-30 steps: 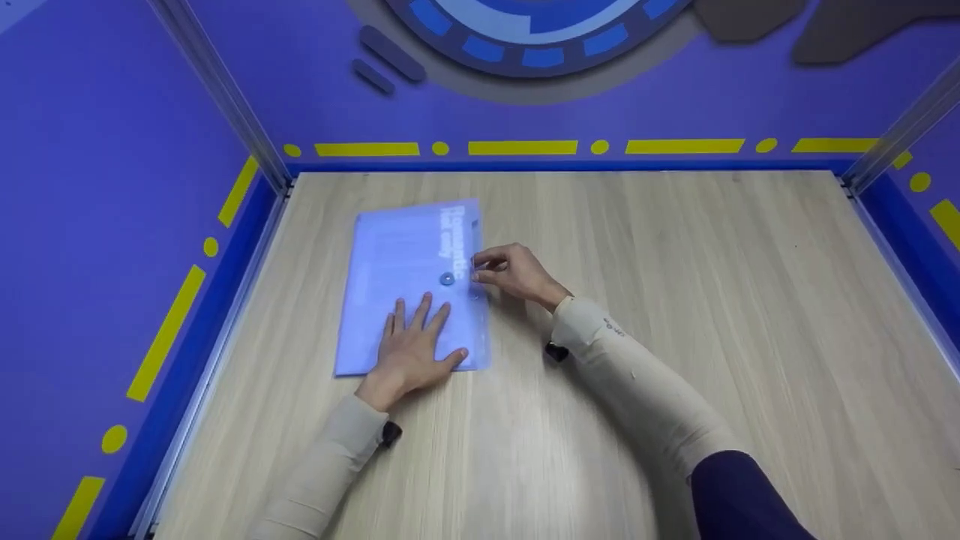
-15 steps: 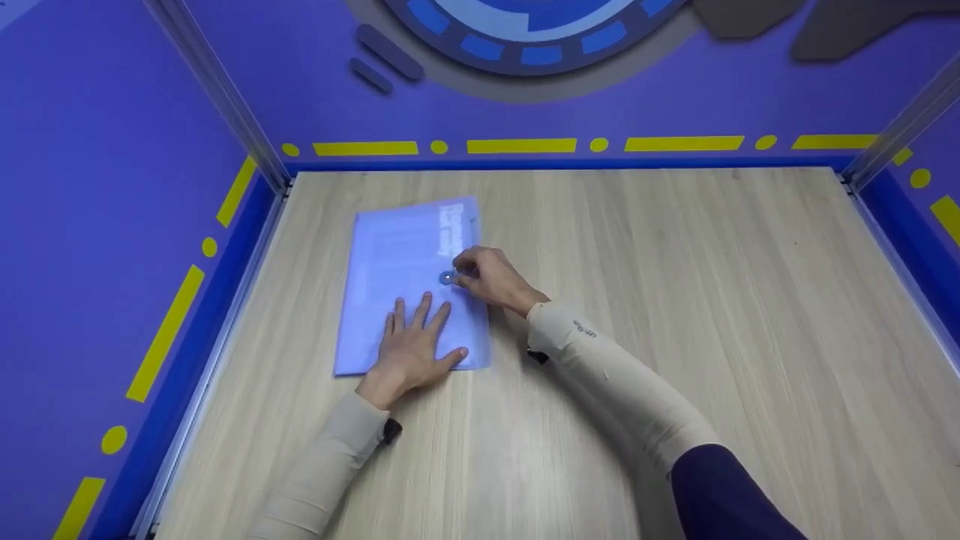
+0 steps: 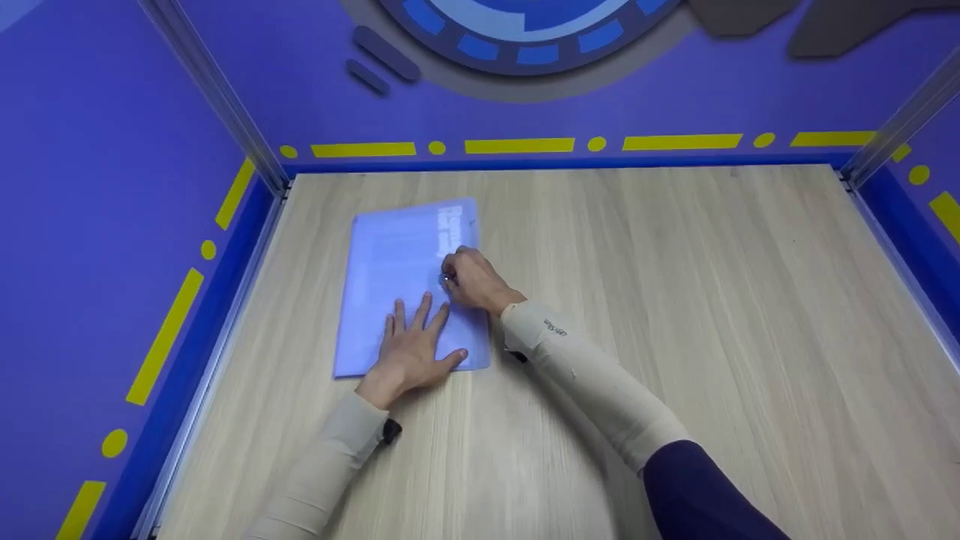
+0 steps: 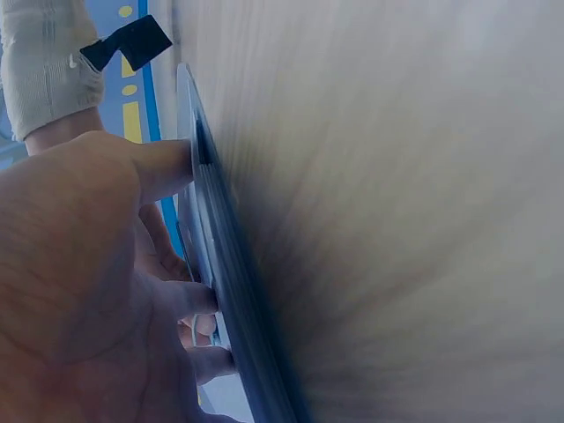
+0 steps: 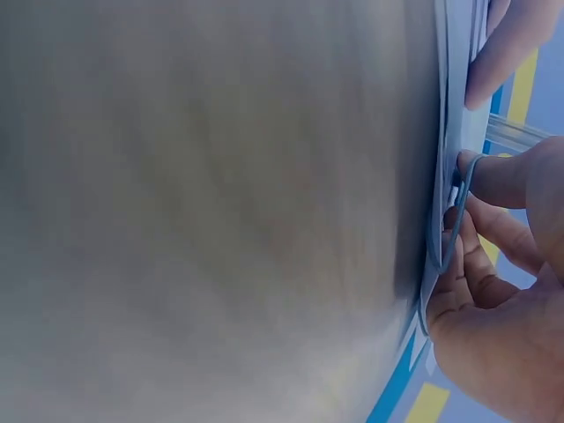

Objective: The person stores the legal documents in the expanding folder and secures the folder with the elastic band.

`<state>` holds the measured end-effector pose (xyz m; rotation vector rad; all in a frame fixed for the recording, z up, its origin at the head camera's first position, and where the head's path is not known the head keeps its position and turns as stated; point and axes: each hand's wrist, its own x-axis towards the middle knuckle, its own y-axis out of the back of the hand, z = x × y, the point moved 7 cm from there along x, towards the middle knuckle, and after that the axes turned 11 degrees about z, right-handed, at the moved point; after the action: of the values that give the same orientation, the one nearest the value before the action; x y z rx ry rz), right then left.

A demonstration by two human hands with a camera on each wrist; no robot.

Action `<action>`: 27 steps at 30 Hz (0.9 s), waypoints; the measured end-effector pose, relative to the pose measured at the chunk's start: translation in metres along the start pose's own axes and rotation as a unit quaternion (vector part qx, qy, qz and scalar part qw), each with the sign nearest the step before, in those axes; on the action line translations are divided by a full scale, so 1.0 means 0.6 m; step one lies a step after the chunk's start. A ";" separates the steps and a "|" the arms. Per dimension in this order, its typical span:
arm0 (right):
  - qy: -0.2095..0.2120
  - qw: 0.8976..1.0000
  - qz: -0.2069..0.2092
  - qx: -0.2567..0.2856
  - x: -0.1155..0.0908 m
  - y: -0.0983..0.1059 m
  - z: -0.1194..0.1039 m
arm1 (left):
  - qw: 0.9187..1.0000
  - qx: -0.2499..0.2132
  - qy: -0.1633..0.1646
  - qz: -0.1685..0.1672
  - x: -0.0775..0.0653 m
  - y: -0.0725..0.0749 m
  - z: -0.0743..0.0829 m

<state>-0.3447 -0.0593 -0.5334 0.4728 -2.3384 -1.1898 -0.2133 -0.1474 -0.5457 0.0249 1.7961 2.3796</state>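
A translucent bluish-purple document folder [image 3: 375, 259] with white lettering lies flat on the table in the head view. My left hand [image 3: 412, 356] presses on its lower part, fingers spread. At the folder's right side, my right hand [image 3: 478, 281] is bent over the round button [image 3: 443, 278], which its fingertips partly cover. In the right wrist view, a thin blue cord [image 5: 463, 207] loops from the folder's edge around the fingertips, and the right thumb and fingers pinch it near the button. The left wrist view shows the folder's layered edge [image 4: 231, 251] beneath the left hand's fingers.
The wood-grain table [image 3: 675, 300] extends to the right of the folder and in front of it. Blue panels [image 3: 675, 105] with yellow marks enclose the back and sides, with metal posts [image 3: 225, 97] at the corners.
My right hand has moved left from the folder's right edge to the button, bringing the cord along. The left hand has stayed in place on the folder.
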 end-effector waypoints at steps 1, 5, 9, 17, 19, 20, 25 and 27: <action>0.000 1.000 -0.002 -0.004 0.002 -0.001 -0.001 | 1.000 -0.002 0.000 -0.001 0.000 0.001 0.000; 0.014 1.000 -0.004 -0.018 0.009 -0.003 -0.008 | 1.000 -0.003 0.000 -0.001 0.001 0.003 0.000; 0.041 0.998 -0.006 -0.043 0.012 -0.006 -0.015 | 1.000 -0.008 0.001 -0.001 0.001 0.002 -0.001; 0.025 0.998 -0.033 -0.046 0.010 -0.014 -0.011 | 1.000 -0.011 0.002 0.002 0.000 -0.002 -0.003; 0.023 0.998 -0.031 -0.040 0.010 -0.014 -0.007 | 1.000 -0.013 0.001 0.006 0.000 -0.001 -0.002; 0.023 0.999 -0.029 -0.035 0.009 -0.014 -0.005 | 1.000 -0.013 0.001 0.008 0.000 -0.001 -0.002; 0.025 0.999 -0.016 -0.016 0.005 -0.012 -0.006 | 1.000 -0.010 0.002 0.008 -0.003 0.001 -0.004; 0.032 0.999 -0.009 -0.015 0.005 -0.008 -0.008 | 1.000 -0.011 0.002 0.008 -0.003 0.002 -0.004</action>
<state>-0.3439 -0.0669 -0.5342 0.5149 -2.2639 -1.2001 -0.2120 -0.1500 -0.5449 0.0328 1.7772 2.4125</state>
